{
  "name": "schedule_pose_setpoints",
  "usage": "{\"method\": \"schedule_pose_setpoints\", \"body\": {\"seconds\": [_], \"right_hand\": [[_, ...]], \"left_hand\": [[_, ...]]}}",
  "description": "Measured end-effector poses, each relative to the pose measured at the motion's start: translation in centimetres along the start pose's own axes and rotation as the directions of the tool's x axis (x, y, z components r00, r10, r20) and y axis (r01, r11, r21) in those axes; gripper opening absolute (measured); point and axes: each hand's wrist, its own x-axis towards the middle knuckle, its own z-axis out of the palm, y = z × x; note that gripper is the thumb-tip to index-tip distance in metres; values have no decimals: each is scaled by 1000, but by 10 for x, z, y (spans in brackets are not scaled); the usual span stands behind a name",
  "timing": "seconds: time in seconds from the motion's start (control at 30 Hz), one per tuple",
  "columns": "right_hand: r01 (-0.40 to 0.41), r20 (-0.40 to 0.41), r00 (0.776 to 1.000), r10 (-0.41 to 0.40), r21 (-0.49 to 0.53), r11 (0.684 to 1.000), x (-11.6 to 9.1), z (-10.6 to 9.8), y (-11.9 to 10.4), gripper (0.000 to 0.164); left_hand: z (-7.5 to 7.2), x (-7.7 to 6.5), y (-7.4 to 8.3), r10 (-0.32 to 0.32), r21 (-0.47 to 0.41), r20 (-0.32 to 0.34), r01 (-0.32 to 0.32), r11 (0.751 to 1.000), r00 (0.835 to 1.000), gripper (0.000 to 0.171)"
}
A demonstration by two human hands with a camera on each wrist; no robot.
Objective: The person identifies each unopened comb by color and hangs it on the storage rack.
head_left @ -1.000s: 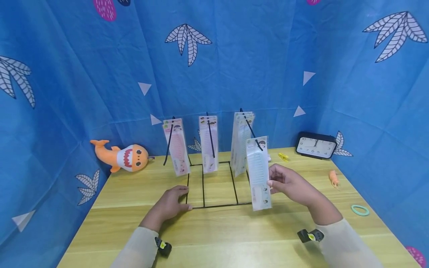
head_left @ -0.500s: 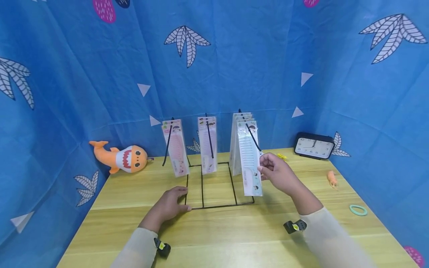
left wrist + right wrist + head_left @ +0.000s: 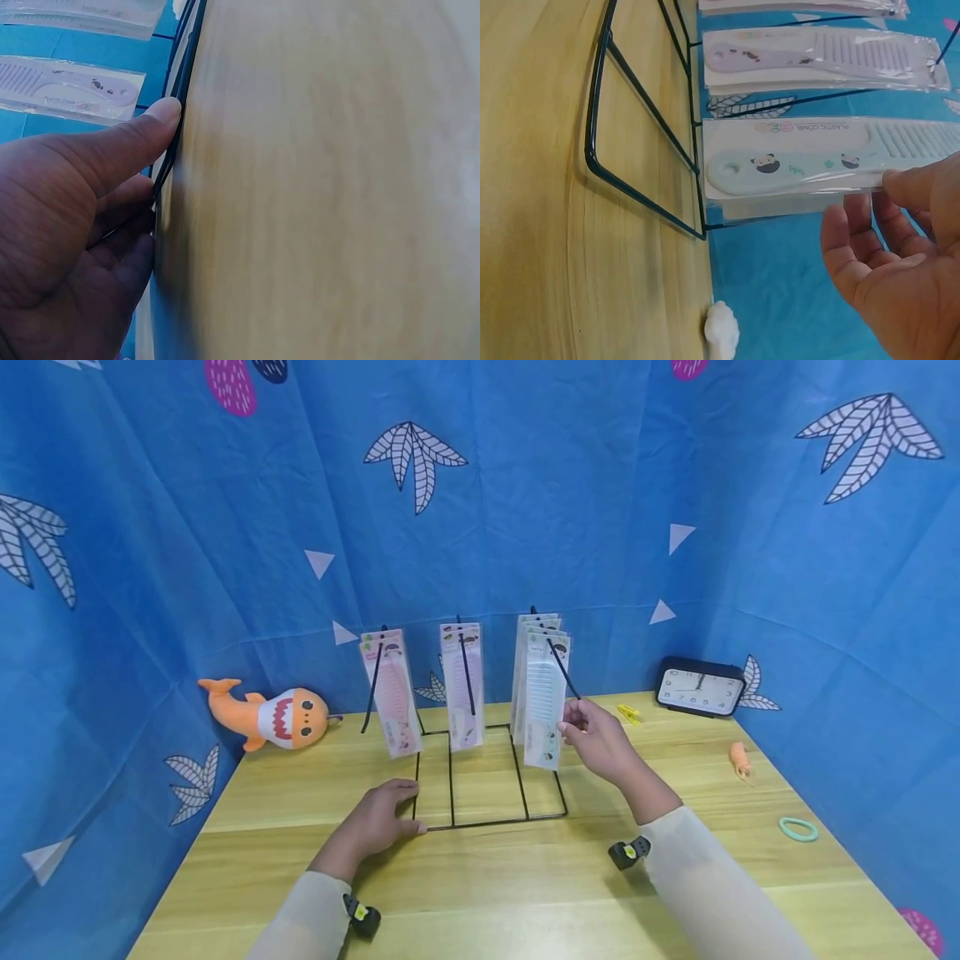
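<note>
A light green packaged plastic comb (image 3: 542,735) hangs at the front of the right-hand hook of a black wire display rack (image 3: 487,824), with similar packs behind it. My right hand (image 3: 600,745) pinches the pack's right edge; the right wrist view shows the thumb on the front of the green comb (image 3: 780,166) and fingers behind. A pink comb pack (image 3: 392,693) hangs on the left hook, and a purple comb pack (image 3: 461,689) on the middle one. My left hand (image 3: 375,818) holds the front left corner of the rack's base, its thumb (image 3: 161,112) against the wire.
An orange shark plush toy (image 3: 281,717) lies at the back left. Toward the back right are a black clock (image 3: 699,687) and a yellow clip (image 3: 628,714). A small orange figure (image 3: 739,758) and a green ring (image 3: 798,829) lie near the table's right edge. Blue patterned cloth surrounds the table.
My right hand has moved the green comb pack left and back along the right hook, up to the packs behind it. My left hand has stayed on the rack's corner.
</note>
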Motion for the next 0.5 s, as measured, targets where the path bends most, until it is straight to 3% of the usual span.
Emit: {"method": "schedule_pose_setpoints", "body": {"seconds": [0.17,0.5], "right_hand": [[-5,-18,1000,3,-76,997,3,-1,0,18],[-4,-39,999,1,-77,997,4,0,5,16]], "left_hand": [[0,0,1,-3,-7,4,3,1000,1000,65],[0,1,-1,-2,-14,2,2,1000,1000,66]]}}
